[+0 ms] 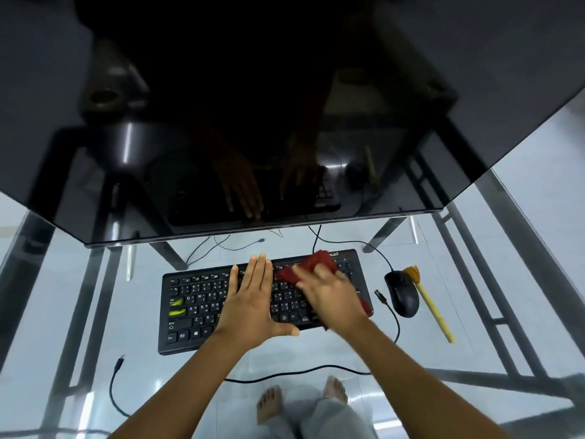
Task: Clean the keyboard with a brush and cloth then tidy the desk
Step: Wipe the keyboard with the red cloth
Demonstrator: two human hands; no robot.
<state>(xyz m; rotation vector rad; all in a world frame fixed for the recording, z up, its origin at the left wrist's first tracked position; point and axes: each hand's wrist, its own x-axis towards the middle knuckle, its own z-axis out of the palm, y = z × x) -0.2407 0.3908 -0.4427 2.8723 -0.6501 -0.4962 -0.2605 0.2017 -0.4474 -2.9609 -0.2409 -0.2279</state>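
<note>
A black keyboard (196, 308) lies on the glass desk (316, 353) in front of me. My left hand (251, 301) rests flat on the middle of the keys, fingers together and holding nothing. My right hand (329, 294), blurred, presses a red cloth (316, 263) onto the right half of the keyboard. Part of the cloth shows past the hand at the keyboard's right edge. A brush (430, 304) with a pale wooden handle and tan bristles lies on the glass to the right, beside the mouse.
A black mouse (402, 294) sits right of the keyboard. A loose cable plug (380, 296) lies between them. Another black cable (115, 384) trails at the front left. A large dark monitor (285, 106) hangs over the back. My bare feet show through the glass.
</note>
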